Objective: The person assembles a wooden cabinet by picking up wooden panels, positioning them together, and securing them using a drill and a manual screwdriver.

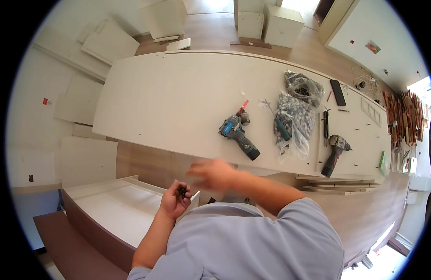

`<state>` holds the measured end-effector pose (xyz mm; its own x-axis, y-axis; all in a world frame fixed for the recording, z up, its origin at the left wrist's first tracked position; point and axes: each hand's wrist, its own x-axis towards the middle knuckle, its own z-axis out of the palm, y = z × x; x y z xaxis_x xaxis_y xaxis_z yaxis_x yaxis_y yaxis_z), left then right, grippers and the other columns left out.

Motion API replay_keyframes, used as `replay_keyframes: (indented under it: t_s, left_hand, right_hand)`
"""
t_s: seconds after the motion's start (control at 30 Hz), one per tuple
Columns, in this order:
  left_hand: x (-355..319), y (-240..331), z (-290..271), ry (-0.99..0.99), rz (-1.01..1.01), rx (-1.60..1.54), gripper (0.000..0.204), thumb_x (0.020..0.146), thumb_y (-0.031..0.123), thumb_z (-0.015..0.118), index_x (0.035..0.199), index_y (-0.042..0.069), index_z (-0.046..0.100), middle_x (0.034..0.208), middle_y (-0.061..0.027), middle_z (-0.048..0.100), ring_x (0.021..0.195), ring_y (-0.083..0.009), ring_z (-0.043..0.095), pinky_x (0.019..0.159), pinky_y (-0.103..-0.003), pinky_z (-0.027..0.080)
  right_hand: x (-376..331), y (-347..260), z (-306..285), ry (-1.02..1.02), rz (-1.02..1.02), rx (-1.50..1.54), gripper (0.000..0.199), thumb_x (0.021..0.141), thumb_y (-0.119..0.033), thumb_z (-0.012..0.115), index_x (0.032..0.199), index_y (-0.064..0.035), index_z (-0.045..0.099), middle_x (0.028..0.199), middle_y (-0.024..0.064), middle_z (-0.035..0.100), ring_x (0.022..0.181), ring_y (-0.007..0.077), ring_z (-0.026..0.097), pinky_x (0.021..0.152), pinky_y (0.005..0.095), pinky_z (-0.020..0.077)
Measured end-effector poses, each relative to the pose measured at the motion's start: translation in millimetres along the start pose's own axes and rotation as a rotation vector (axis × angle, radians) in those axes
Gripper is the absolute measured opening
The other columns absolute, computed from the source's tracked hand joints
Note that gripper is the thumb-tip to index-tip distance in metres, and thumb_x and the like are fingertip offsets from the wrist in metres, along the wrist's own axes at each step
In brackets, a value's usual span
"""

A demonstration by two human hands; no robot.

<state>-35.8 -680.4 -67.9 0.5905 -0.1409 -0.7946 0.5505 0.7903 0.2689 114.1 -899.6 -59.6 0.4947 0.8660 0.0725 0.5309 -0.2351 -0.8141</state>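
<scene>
My left hand (174,200) is cupped, fingers curled up around several small dark fasteners (182,192) that look like screws. Just to its right and slightly farther out is my right hand (210,175), smeared by motion, so its fingers cannot be made out. Both hands are in front of the near edge of a long white panel (178,93). On that panel lies a blue cordless drill (237,135) with a red tip. To its right, a screwdriver with a green handle (282,128) rests on a clear bag of grey-blue pieces (297,114).
A second bag (304,88) holds dark pieces. Farther right lie a grey drill (335,154), a black phone (338,92) and scattered screws. A white drawer-like unit with a brown front (94,219) stands near left. Boards (110,42) lean at far left; cabinets (283,25) stand behind.
</scene>
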Motion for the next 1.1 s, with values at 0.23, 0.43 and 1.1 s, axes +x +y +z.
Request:
replay_keyframes:
  t_s: [0.23,0.43,1.1]
  left_hand:
    - [-52,1,-54,0.329,0.159,0.015,0.037,0.106,0.043,0.058,0.078,0.018,0.053,0.065,0.0032,0.044,0.047,-0.0077,0.036,0.039,-0.021,0.027]
    - [-180,44,-151,0.799,0.771,0.462,0.037,0.106,0.036,0.058,0.076,0.016,0.051,0.062,0.0037,0.046,0.046,-0.0058,0.035,0.040,-0.023,0.025]
    - [-292,12,-242,1.128,1.005,-0.139,0.034,0.103,0.042,0.064,0.082,0.019,0.050,0.068,0.0048,0.045,0.046,-0.0046,0.036,0.037,-0.021,0.024]
  right_hand:
    - [-69,264,-213,0.870,0.646,-0.506,0.027,0.091,-0.020,0.061,0.111,-0.0084,0.074,0.107,0.0174,0.074,0.102,0.0387,0.070,0.089,0.0460,0.0548]
    - [-171,409,-275,0.295,1.148,-0.886,0.033,0.095,-0.023,0.057,0.110,0.0013,0.073,0.118,0.0250,0.071,0.114,0.0439,0.065,0.100,0.0505,0.0512]
    - [-189,437,-254,0.937,1.288,-0.587,0.030,0.095,-0.024,0.060,0.117,-0.0233,0.081,0.122,0.0065,0.076,0.113,0.0300,0.071,0.101,0.0427,0.0543]
